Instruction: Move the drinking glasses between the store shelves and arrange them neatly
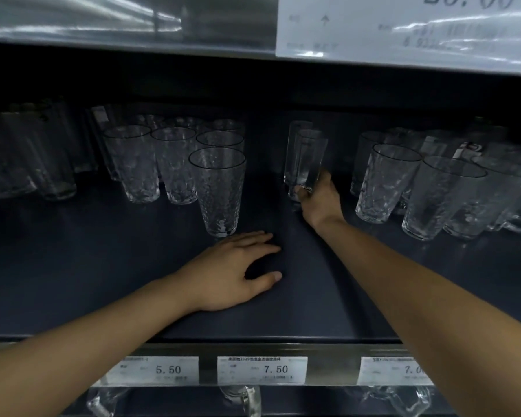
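On the dark shelf (103, 266) stand clear drinking glasses. My right hand (319, 200) reaches deep into the middle and grips the base of a tall plain glass (309, 158), tilted slightly, with another plain glass just behind it. My left hand (232, 272) rests palm down on the shelf, fingers spread, holding nothing. Just beyond its fingertips stands a textured glass (218, 191), the front one of a group of textured glasses (154, 164) to the left. Another group of textured glasses (418, 188) stands at the right.
Tall plain glasses (27, 164) fill the far left. The upper shelf edge (133, 28) with a large price tag hangs low overhead. Price labels (262, 370) line the front rail. Glass mugs (241, 398) show on the shelf below.
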`<move>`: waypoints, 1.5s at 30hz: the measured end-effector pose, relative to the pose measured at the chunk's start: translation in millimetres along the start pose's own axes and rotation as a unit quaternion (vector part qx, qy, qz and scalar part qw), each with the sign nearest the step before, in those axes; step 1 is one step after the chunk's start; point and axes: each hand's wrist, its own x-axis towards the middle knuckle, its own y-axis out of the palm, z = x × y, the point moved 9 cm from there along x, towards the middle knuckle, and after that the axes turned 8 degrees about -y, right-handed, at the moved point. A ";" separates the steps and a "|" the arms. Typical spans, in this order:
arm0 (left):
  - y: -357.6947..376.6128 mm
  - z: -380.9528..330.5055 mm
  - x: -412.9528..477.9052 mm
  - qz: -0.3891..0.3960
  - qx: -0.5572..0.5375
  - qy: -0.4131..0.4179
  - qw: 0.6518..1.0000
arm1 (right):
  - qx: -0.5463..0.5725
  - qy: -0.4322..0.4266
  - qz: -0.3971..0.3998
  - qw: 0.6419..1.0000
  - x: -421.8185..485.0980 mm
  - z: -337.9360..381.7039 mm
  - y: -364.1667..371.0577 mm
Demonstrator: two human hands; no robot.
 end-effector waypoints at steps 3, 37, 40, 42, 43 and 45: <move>0.1 0.6 0.2 0.003 -0.003 0.000 1.000 | -0.007 -0.001 -0.001 1.000 0.0 0.1 -1.0; -9.5 -12.9 -0.6 0.047 -0.192 -0.037 0.980 | 0.015 0.102 0.092 0.990 -149.5 12.4 -74.4; -14.6 -34.1 -3.0 0.071 -0.286 -0.028 0.955 | 0.034 0.122 0.041 0.991 -179.0 18.0 -111.4; -14.8 -49.1 -3.5 0.092 -0.341 -0.026 0.935 | 0.033 0.127 0.008 0.991 -196.7 24.2 -136.2; -15.1 -55.9 -2.9 0.096 -0.361 -0.028 0.927 | 0.033 0.128 -0.010 0.991 -204.5 26.2 -147.8; -16.3 -69.8 -1.8 0.101 -0.389 -0.026 0.915 | 0.033 0.130 -0.044 0.990 -217.0 25.6 -168.0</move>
